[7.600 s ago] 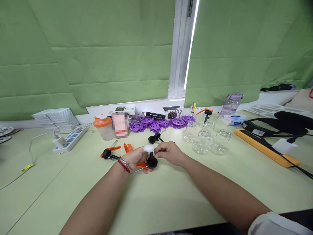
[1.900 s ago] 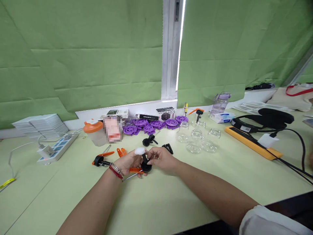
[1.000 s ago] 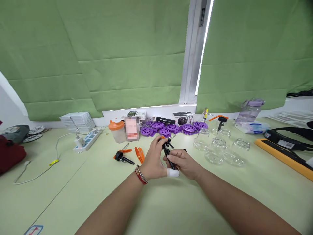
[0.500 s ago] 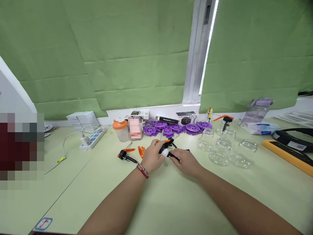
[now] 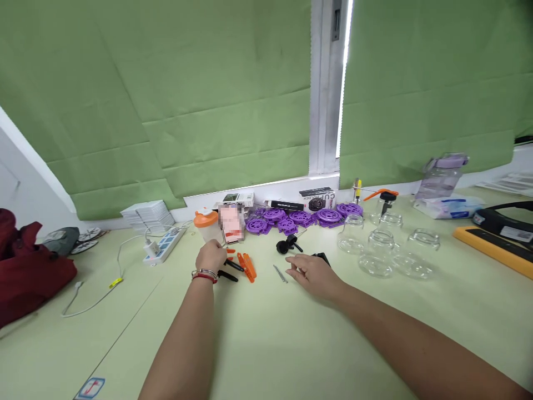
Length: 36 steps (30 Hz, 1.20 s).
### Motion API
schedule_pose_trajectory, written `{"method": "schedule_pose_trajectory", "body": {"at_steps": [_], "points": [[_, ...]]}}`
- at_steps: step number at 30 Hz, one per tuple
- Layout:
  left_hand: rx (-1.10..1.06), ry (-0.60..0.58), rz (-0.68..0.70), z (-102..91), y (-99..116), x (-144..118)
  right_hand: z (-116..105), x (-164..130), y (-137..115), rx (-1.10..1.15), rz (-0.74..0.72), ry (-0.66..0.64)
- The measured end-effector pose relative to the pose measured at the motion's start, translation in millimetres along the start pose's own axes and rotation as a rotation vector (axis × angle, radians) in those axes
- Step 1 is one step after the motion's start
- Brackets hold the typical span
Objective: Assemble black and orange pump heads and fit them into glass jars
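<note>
On a pale green table [image 5: 258, 350], the person's left hand [image 5: 211, 256] is over black handles [image 5: 234, 265], just left of orange strips [image 5: 246, 267]; its fingertips are hidden, so its grip cannot be told. The right hand [image 5: 314, 273], fingers loosely parted, is just beside thin metal rods [image 5: 280, 273], near a black fitting [image 5: 286, 245], with clear jars [image 5: 380, 258] farther right.

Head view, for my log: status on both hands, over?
Left hand at black stems, grip hidden. Right hand open beside metal rods. Orange pieces between hands.
</note>
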State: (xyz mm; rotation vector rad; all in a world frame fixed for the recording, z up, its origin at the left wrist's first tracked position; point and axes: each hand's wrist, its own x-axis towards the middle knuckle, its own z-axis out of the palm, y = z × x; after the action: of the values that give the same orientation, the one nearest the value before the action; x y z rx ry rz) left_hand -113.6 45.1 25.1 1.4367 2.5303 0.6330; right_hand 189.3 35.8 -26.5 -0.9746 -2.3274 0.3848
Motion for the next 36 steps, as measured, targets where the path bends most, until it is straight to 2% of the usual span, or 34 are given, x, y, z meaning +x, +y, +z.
{"method": "schedule_pose_trajectory", "body": {"at_steps": [4, 10, 15, 22, 26, 30, 36], "points": [[0.077, -0.042, -0.015, 9.9, -3.8, 3.4, -1.7, 0.1, -2.3, -0.008, 0.01, -0.023], [0.201, -0.096, 0.041, 16.5, -1.7, 0.6, -1.9, 0.7, 1.8, -0.007, 0.062, -0.029], [0.358, -0.119, 0.094, 18.1, 3.7, -5.8, -1.1, 3.9, 15.3, -0.025, 0.194, 0.02], [0.414, -0.128, 0.101, 18.7, 11.5, -10.5, -4.6, 11.2, 33.3, -0.087, 0.389, 0.116], [0.429, -0.115, 0.11, 18.7, 14.0, -12.2, -2.9, 14.7, 40.2, -0.176, 0.342, 0.166], [0.458, -0.092, 0.122, 18.5, 16.4, -15.1, 2.4, 19.6, 43.7, -0.268, 0.225, 0.074], [0.473, -0.044, 0.154, 18.5, 18.5, -18.3, 9.6, 25.7, 46.0, -0.429, 0.229, -0.107]]}}
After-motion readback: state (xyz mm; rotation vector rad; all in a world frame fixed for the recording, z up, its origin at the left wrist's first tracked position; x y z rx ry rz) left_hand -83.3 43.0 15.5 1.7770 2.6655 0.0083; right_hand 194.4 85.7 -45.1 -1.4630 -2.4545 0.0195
